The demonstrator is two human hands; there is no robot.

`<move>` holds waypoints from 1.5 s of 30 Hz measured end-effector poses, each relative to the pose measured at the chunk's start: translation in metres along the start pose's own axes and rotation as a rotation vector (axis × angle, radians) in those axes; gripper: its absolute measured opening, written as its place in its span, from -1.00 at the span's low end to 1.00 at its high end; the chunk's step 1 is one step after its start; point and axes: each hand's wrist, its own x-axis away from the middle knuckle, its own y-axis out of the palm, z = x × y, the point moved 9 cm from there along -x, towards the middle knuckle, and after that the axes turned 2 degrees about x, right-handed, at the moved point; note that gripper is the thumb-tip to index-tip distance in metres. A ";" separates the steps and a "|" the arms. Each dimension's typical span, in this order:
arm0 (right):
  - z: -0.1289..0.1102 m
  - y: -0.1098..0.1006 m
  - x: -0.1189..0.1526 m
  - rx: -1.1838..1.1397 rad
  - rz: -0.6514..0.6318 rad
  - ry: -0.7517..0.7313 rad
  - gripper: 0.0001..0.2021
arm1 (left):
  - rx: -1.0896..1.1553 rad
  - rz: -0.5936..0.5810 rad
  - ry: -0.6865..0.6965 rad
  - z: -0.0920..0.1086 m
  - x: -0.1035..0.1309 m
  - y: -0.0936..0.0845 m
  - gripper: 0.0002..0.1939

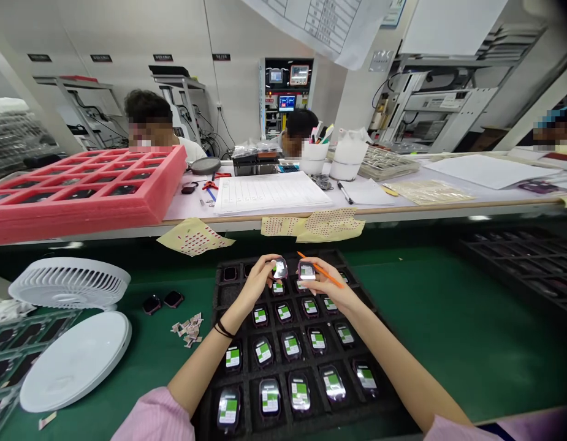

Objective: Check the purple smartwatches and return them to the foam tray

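My left hand is closed around the edge of a smartwatch body with a bright screen. Beside it, my right hand grips a second smartwatch body, and a thin orange stick sticks out from the same fingers. Both hands are above the far part of a black foam tray. Its compartments hold several more watch bodies, such as one lit watch in the front row, with green and white screens. The forearms and hands hide some compartments.
On the green mat, a white fan stands left near two dark watch bodies and a pile of small tabs. A shelf edge crosses ahead, bearing a pink foam tray. Another black tray lies right.
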 end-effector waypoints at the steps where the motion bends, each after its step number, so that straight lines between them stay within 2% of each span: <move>1: 0.004 0.000 0.003 0.031 -0.004 0.023 -0.50 | -0.020 -0.019 0.008 0.000 0.003 0.001 -0.71; 5: 0.016 0.003 0.013 0.063 -0.046 0.054 -0.56 | -0.082 -0.106 0.072 0.000 0.014 0.009 -0.65; 10: 0.013 0.004 0.018 0.023 -0.032 -0.015 -0.69 | -0.074 -0.132 0.144 0.006 0.022 0.015 -0.64; 20: 0.007 0.011 0.023 0.144 -0.088 -0.046 -0.63 | -0.067 -0.154 0.132 0.012 0.027 0.021 -0.66; 28: 0.001 0.010 0.018 0.154 -0.066 -0.045 -0.64 | -0.057 -0.175 0.118 0.013 0.027 0.022 -0.62; 38: -0.033 0.011 0.001 0.165 -0.046 -0.135 -0.69 | -0.058 -0.120 0.134 0.021 0.025 0.014 -0.62; 45: -0.043 0.012 -0.006 0.108 -0.062 -0.144 -0.70 | -0.051 -0.125 0.095 0.036 0.031 0.010 -0.61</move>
